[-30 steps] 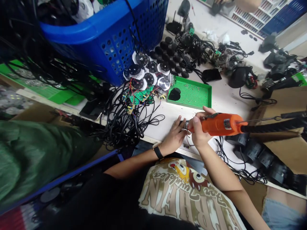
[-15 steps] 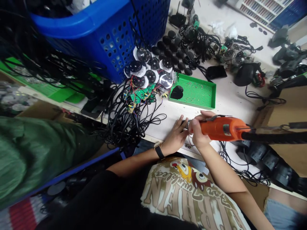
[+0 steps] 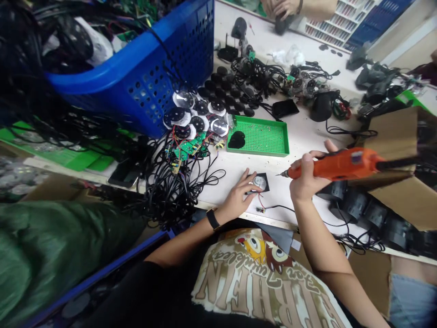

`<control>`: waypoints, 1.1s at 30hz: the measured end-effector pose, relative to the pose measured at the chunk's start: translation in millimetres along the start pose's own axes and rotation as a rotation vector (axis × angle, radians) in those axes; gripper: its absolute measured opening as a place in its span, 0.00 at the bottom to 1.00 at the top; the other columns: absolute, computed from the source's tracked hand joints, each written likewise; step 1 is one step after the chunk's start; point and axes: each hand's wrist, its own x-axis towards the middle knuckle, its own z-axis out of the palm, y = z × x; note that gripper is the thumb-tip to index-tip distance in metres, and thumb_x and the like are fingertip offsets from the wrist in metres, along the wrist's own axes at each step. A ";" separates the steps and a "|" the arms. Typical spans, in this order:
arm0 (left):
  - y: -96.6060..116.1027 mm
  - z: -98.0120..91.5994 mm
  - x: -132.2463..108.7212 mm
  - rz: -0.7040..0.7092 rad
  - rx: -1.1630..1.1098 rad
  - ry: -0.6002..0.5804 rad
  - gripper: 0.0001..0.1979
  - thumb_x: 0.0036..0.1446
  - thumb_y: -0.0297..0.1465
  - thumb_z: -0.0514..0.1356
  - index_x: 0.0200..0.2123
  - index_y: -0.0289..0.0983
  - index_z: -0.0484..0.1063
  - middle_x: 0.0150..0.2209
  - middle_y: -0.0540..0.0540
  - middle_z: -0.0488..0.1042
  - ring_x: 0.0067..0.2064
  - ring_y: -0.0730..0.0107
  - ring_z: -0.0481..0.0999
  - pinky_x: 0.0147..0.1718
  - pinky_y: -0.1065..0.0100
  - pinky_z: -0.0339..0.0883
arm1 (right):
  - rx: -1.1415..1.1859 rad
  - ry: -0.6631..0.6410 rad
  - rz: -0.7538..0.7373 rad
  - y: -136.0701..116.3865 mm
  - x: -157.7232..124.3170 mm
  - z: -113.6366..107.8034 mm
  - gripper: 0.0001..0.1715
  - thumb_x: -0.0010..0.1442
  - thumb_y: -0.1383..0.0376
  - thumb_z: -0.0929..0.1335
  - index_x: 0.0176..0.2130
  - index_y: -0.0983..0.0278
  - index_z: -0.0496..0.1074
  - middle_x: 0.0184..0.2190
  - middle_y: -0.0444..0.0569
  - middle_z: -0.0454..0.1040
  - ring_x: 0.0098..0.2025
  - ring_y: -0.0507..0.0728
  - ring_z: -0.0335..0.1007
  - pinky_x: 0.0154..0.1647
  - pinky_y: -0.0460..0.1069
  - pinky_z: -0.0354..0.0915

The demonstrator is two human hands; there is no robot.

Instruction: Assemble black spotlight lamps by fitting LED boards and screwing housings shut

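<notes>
Here's the orange power screwdriver [image 3: 341, 165], gripped in my right fingers [image 3: 307, 167], roughly level, its thin bit pointing toward my left fingers [image 3: 244, 181] and clear of the black square part [image 3: 261, 182]. That part lies flat at my left fingertips, round silver face up, red wires [image 3: 260, 199] trailing to a small circuit board [image 3: 261, 210] just nearer me than those fingers.

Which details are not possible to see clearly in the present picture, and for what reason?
All in the head view:
Square part: partly hidden beneath the left hand.
Label on the orange screwdriver: too blurred to read.
Bits in the green tray: too small to count.
Blue basket: cut off by the top edge, so its full contents are unseen.
Co-worker's hands: also cut off there.
</notes>
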 end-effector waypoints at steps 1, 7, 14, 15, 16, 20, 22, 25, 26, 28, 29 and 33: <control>1.2 -3.0 2.2 -0.008 -0.021 0.014 0.13 0.64 0.20 0.59 0.48 0.39 0.76 0.67 0.36 0.69 0.75 0.51 0.55 0.67 0.38 0.60 | -0.033 -0.011 0.015 7.4 3.0 -3.6 0.26 0.59 0.60 0.74 0.54 0.55 0.67 0.32 0.38 0.66 0.19 0.46 0.64 0.19 0.44 0.64; 11.0 -3.6 22.7 -0.005 0.253 0.092 0.19 0.60 0.26 0.67 0.54 0.37 0.72 0.54 0.39 0.77 0.59 0.52 0.71 0.61 0.46 0.68 | -0.331 -0.199 -0.042 30.7 1.8 -20.9 0.34 0.64 0.53 0.70 0.64 0.56 0.60 0.43 0.48 0.71 0.34 0.54 0.74 0.37 0.53 0.75; 14.2 -4.4 36.4 -0.029 0.483 -0.053 0.12 0.65 0.28 0.63 0.51 0.36 0.75 0.46 0.41 0.76 0.50 0.52 0.71 0.53 0.51 0.69 | -0.565 -0.481 -0.470 26.8 -49.9 -60.0 0.29 0.62 0.68 0.72 0.61 0.54 0.68 0.50 0.54 0.72 0.52 0.63 0.73 0.52 0.60 0.73; 13.9 -5.5 37.1 -0.013 0.483 -0.069 0.12 0.65 0.28 0.62 0.51 0.36 0.74 0.46 0.41 0.76 0.50 0.52 0.71 0.53 0.51 0.70 | -0.565 -0.614 -0.368 29.0 -57.1 -63.6 0.23 0.64 0.68 0.71 0.57 0.56 0.71 0.49 0.53 0.74 0.50 0.62 0.74 0.51 0.59 0.74; 13.6 -6.4 37.7 0.004 0.483 -0.076 0.12 0.65 0.27 0.62 0.51 0.35 0.74 0.46 0.40 0.76 0.50 0.53 0.71 0.52 0.52 0.70 | -0.563 -0.700 -0.254 31.9 -63.0 -66.1 0.18 0.66 0.67 0.70 0.54 0.57 0.73 0.48 0.54 0.76 0.50 0.62 0.75 0.51 0.60 0.74; 12.6 -7.6 39.1 0.047 0.488 -0.053 0.11 0.63 0.25 0.62 0.50 0.35 0.74 0.44 0.41 0.76 0.48 0.53 0.73 0.50 0.52 0.71 | -0.533 -0.746 0.034 42.8 -73.2 -68.5 0.12 0.67 0.61 0.70 0.49 0.60 0.77 0.49 0.56 0.79 0.52 0.63 0.76 0.55 0.62 0.73; 11.9 -6.9 38.7 0.049 0.472 -0.039 0.12 0.63 0.25 0.63 0.50 0.36 0.74 0.43 0.42 0.76 0.47 0.53 0.73 0.49 0.53 0.71 | -0.502 -0.749 0.100 44.2 -73.1 -68.5 0.12 0.66 0.60 0.71 0.49 0.60 0.76 0.48 0.56 0.79 0.52 0.62 0.76 0.56 0.62 0.73; 9.8 -3.9 36.7 0.041 0.435 0.001 0.11 0.62 0.25 0.63 0.48 0.38 0.73 0.42 0.43 0.76 0.47 0.54 0.74 0.49 0.53 0.71 | -0.454 -0.575 0.115 40.6 -67.3 -67.1 0.12 0.64 0.61 0.72 0.48 0.60 0.74 0.47 0.54 0.77 0.52 0.62 0.75 0.56 0.62 0.72; 8.8 -2.6 35.9 0.038 0.428 0.018 0.11 0.62 0.25 0.64 0.48 0.38 0.73 0.42 0.43 0.76 0.47 0.54 0.74 0.48 0.53 0.71 | -0.440 -0.442 0.093 38.7 -62.7 -65.1 0.14 0.63 0.61 0.72 0.49 0.59 0.73 0.48 0.54 0.76 0.53 0.62 0.74 0.56 0.62 0.72; 7.0 -0.1 34.2 0.033 0.421 0.046 0.11 0.61 0.25 0.65 0.48 0.37 0.73 0.43 0.43 0.76 0.47 0.54 0.73 0.48 0.53 0.71 | -0.384 -0.201 0.038 35.2 -48.1 -57.3 0.26 0.59 0.59 0.75 0.54 0.58 0.67 0.53 0.55 0.71 0.56 0.62 0.71 0.59 0.62 0.71; 6.4 0.5 33.5 0.032 0.420 0.053 0.12 0.61 0.25 0.65 0.48 0.37 0.72 0.43 0.42 0.76 0.47 0.54 0.73 0.49 0.53 0.71 | -0.340 -0.145 0.015 34.0 -38.4 -51.5 0.33 0.57 0.58 0.77 0.57 0.57 0.64 0.57 0.56 0.67 0.58 0.62 0.70 0.60 0.62 0.70; 8.5 -5.3 30.6 0.036 0.390 0.019 0.17 0.62 0.23 0.63 0.54 0.36 0.71 0.48 0.41 0.76 0.51 0.54 0.73 0.52 0.52 0.71 | -0.174 -0.293 0.047 33.0 5.1 -23.7 0.45 0.55 0.55 0.78 0.63 0.53 0.57 0.61 0.55 0.65 0.55 0.61 0.73 0.56 0.60 0.73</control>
